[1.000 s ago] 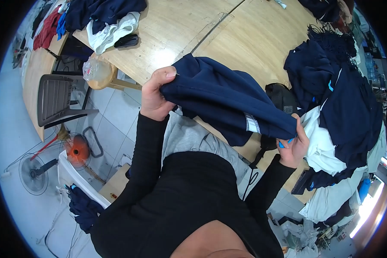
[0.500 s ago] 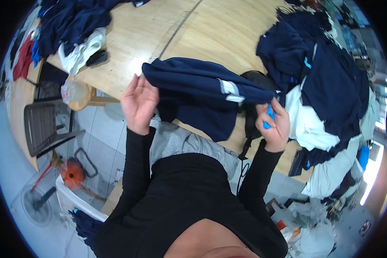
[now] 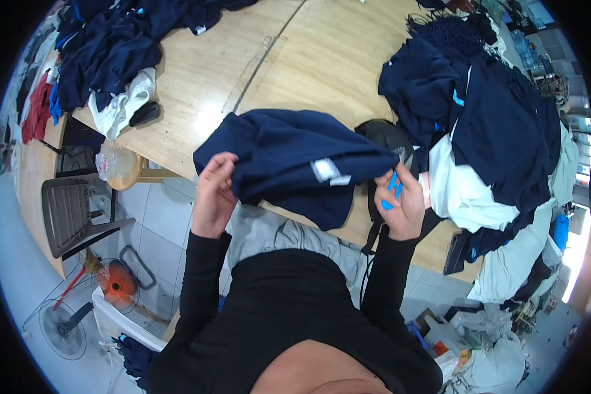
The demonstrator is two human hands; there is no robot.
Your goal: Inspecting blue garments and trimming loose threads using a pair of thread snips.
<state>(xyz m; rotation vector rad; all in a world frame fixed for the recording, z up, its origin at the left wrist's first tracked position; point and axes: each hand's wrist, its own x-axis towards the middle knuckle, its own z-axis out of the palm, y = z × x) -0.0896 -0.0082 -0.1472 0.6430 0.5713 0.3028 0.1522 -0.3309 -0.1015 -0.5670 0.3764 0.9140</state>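
Note:
A navy garment (image 3: 289,154) with small white labels hangs between my hands, over the near edge of the wooden table. My right hand (image 3: 400,203) pinches its right end. The same hand keeps a small bright blue tool (image 3: 391,192) in its palm and fingers; its shape suggests thread snips, but the blades are hidden. My left hand (image 3: 215,197) is at the garment's left part, its fingers curled against a fold, with some of the cloth lying beyond them.
A pile of navy clothes (image 3: 505,131) with white cloth (image 3: 466,190) covers the table's right side. Beside it sits a black bag (image 3: 391,139). More navy clothes (image 3: 111,59) lie at the far left. A grey chair (image 3: 65,217), a wooden stool (image 3: 126,172) and fans (image 3: 116,287) stand at left.
The garment's left end has spread out past my left hand, whose fingers have gone from straight to curled. My right hand has shifted slightly left and nearer with the cloth and blue tool.

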